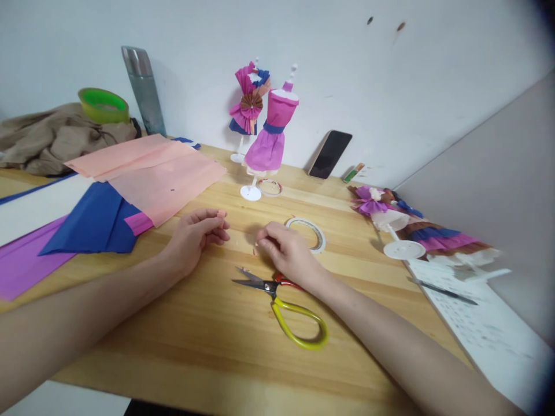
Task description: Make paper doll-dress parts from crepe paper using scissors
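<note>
Between thumb and fingers, my left hand [195,234] pinches a small folded piece of peach paper [221,216]. My right hand [284,247] is closed at the fingertips, with tiny peach scraps beside it; what it grips, if anything, is too small to name. Below that hand lie scissors [267,286] with their blades slightly apart, one red handle partly under my wrist and the other yellow. A roll of white tape [319,234] lies flat just behind my right hand. Peach crepe paper [169,179] spreads over the table to the left of my left hand.
Blue paper [97,222] and purple paper [30,263] lie at left. Two small dressed mannequins [275,127] [249,104] stand at the back near a phone [330,154]. More doll dresses [446,240] lie at right, beside a pen [448,292]. A bottle [145,92] stands back left.
</note>
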A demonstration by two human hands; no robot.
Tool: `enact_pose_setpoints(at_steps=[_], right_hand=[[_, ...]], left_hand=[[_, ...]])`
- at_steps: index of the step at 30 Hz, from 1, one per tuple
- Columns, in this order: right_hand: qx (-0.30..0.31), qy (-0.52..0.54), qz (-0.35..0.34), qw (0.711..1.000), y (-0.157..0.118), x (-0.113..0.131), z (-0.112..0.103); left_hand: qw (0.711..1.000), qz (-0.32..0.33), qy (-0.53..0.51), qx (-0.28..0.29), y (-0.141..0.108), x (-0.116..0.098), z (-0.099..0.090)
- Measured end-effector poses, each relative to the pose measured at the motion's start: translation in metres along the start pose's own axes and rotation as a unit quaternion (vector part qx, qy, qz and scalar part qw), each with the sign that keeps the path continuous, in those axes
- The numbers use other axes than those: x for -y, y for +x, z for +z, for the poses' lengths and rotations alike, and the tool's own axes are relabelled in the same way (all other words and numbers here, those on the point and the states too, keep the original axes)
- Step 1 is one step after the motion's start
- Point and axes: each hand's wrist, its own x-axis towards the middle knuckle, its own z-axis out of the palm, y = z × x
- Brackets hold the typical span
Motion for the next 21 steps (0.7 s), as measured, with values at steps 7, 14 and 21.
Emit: enact_pose_setpoints(at_steps=[7, 14, 21], right_hand=[[0.129, -0.108, -0.079, 0.983, -0.004, -0.003, -0.001], [0.167, -0.151, -0.071, 0.972, -0.005, 0.002, -0.006], [0.194, -0.020, -0.080, 0.978, 0.000, -0.002, -0.024]], left_hand=[[1.000, 0.004, -0.002, 0.007, 0.001, 0.001, -0.001], [1.000, 0.003, 0.002, 0.006, 0.001, 0.001, -0.001], [1.000, 0.003, 0.003, 0.009, 0.001, 0.001, -0.001]])
